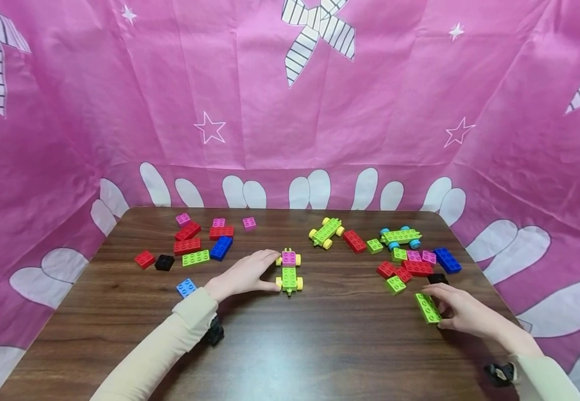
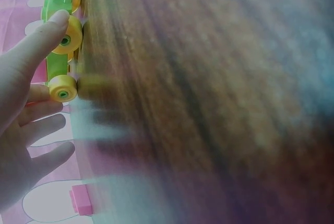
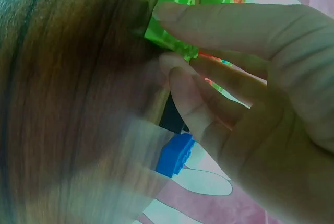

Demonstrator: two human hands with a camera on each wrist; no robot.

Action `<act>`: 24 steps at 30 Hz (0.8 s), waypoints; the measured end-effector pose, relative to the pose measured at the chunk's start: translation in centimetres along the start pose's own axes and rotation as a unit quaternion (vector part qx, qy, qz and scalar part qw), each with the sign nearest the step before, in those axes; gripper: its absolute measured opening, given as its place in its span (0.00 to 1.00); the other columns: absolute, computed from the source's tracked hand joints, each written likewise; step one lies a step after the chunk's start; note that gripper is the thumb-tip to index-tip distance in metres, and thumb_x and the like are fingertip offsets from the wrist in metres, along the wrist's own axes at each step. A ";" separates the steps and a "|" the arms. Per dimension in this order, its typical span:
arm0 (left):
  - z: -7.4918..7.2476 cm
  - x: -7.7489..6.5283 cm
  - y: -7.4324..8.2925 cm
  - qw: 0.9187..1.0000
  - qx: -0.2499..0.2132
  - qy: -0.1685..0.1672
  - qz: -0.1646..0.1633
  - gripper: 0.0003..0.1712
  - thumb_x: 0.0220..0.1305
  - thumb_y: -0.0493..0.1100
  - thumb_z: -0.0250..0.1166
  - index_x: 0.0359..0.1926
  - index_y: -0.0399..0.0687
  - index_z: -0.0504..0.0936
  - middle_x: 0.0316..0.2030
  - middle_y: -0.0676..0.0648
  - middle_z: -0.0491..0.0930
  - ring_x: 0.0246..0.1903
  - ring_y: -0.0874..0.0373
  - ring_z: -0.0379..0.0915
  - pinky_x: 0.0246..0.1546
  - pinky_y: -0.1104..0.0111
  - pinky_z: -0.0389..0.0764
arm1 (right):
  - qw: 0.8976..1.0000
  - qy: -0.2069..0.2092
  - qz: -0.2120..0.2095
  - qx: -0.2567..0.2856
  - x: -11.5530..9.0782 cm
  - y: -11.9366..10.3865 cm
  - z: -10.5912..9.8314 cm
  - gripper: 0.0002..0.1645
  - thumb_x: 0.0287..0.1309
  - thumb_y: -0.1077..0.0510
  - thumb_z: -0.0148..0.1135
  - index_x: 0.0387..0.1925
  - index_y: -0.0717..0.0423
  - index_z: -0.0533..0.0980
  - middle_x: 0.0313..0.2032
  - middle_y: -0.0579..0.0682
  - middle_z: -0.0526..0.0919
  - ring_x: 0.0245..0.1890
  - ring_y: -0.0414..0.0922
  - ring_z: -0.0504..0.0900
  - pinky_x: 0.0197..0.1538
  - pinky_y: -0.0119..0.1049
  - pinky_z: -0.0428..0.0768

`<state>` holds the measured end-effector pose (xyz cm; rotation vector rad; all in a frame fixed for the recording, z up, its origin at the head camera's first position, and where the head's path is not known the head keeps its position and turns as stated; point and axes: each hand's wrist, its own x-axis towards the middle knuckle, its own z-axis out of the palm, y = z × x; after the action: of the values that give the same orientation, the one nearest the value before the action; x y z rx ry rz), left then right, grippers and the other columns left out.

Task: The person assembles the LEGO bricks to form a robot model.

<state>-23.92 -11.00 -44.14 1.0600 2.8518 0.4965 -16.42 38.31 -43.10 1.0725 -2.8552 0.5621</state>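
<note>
In the head view, my left hand (image 1: pixel 244 275) rests beside a lime-green toy car base (image 1: pixel 289 283) with yellow wheels, its thumb and fingertips at the car's left side. A pink brick (image 1: pixel 288 257) sits on the car's far end, with a lime-green brick behind it. The left wrist view shows the thumb (image 2: pixel 49 33) against the car near a yellow wheel (image 2: pixel 63 88); the other fingers are loosely spread. At the right, my right hand (image 1: pixel 462 312) pinches a long lime-green brick (image 1: pixel 427 308) between thumb and fingers, tilted near the table. Its far edge is hidden by the fingers.
Red, pink, blue, black and green bricks lie at the left, including a light blue brick (image 1: pixel 186 287). At the right are a blue-wheeled car base (image 1: pixel 400 236), a dark blue brick (image 1: pixel 447 260) and several smaller bricks. Another yellow-wheeled base (image 1: pixel 327 232) stands farther back.
</note>
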 end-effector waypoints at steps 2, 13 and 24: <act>-0.1 0.0 0.0 1.000 -0.002 -0.001 0.000 0.47 0.53 0.63 0.66 0.65 0.39 0.64 0.63 0.43 0.68 0.63 0.50 0.65 0.61 0.54 0.71 | 1.000 -0.010 0.009 0.002 0.1 -0.1 0.1 0.40 0.24 0.70 0.76 0.48 0.69 0.71 0.39 0.58 0.75 0.27 0.28 0.69 0.25 0.26 0.73; -0.2 0.0 0.1 1.000 0.000 -0.003 -0.001 0.47 0.53 0.63 0.65 0.65 0.39 0.64 0.63 0.42 0.68 0.64 0.49 0.64 0.62 0.54 0.70 | 0.995 -0.006 0.047 -0.083 0.4 -0.2 0.2 0.36 0.26 0.57 0.79 0.45 0.63 0.76 0.39 0.51 0.78 0.32 0.35 0.75 0.32 0.31 0.77; -0.2 0.0 0.2 1.000 -0.004 -0.002 -0.001 0.46 0.53 0.63 0.66 0.65 0.39 0.64 0.63 0.43 0.68 0.63 0.49 0.65 0.61 0.54 0.71 | 0.990 0.035 0.066 -0.123 0.8 -0.9 -0.2 0.34 0.34 0.49 0.77 0.46 0.60 0.78 0.42 0.48 0.79 0.40 0.44 0.79 0.40 0.37 0.81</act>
<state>-23.85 -10.89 -43.94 1.0560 2.8447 0.5033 -16.44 37.23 -42.47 0.8157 -2.8528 0.2382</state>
